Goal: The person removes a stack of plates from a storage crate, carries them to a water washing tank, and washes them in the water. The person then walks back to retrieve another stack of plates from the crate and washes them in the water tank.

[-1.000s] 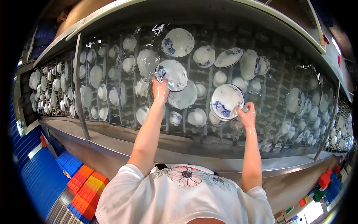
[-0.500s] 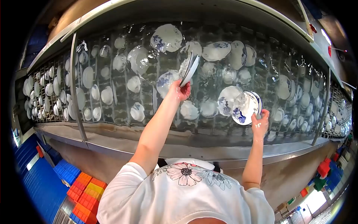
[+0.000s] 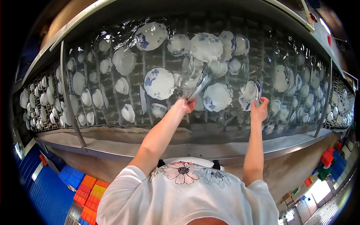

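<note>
My left hand (image 3: 188,105) is closed around the near edge of some tilted plates (image 3: 199,87), which are partly under the water and blurred by ripples. To the right, my right hand (image 3: 259,110) grips a few blue-and-white plates (image 3: 250,92) by their rim at the water's surface. Between my hands a round white plate with blue patterning (image 3: 218,97) lies in the water. Left of my left hand is another blue-patterned plate (image 3: 159,83). An oval plate (image 3: 206,47) lies beyond my hands.
Many bowls and plates (image 3: 123,62) lie spread across a slatted belt (image 3: 112,78) under water. A metal trough edge (image 3: 187,150) runs along my side, with upright metal posts (image 3: 73,93) at both ends. Orange and blue crates (image 3: 88,191) are stacked at lower left.
My left hand has lowered its plates into the water, slightly closer to me. My right hand has moved away from me with its plates. Dishes on the belt have shifted left.
</note>
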